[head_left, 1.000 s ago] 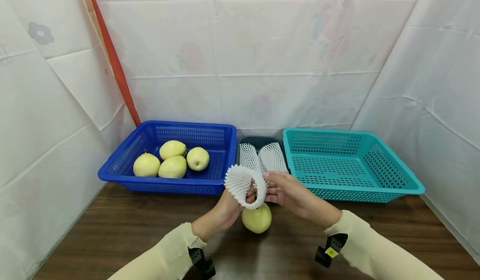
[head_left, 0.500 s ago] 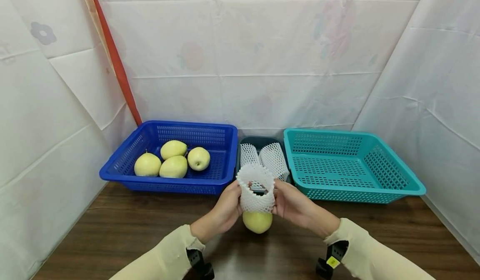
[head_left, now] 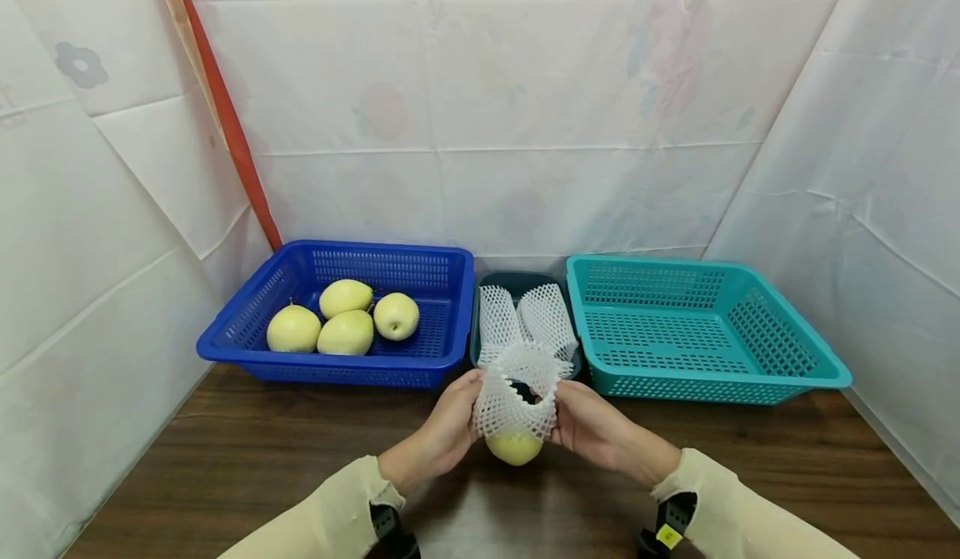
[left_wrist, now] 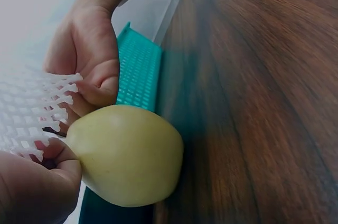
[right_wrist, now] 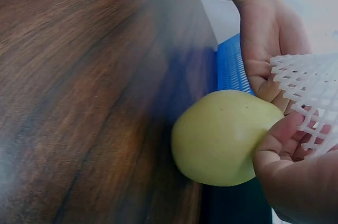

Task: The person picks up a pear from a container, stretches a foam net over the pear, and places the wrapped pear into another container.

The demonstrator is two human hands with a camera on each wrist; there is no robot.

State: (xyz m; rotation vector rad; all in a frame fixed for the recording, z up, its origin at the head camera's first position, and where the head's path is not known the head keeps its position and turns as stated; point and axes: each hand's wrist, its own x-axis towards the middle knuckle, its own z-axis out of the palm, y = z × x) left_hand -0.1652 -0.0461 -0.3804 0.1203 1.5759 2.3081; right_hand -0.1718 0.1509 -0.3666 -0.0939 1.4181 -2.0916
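Both hands (head_left: 447, 426) pinch one foam net (head_left: 504, 405) beside one pear (head_left: 514, 449). Only the head view shows four more pears (head_left: 345, 334).

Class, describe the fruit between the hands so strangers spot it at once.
On the dark wooden table, look nearer than the blue basket. Between the left hand and right hand, below a white foam net, sits the yellow fruit. Four others lie in that basket; only this one is outside.

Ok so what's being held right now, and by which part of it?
The white foam net: the left grip and right grip hold opposite sides of its end nearest the fruit.
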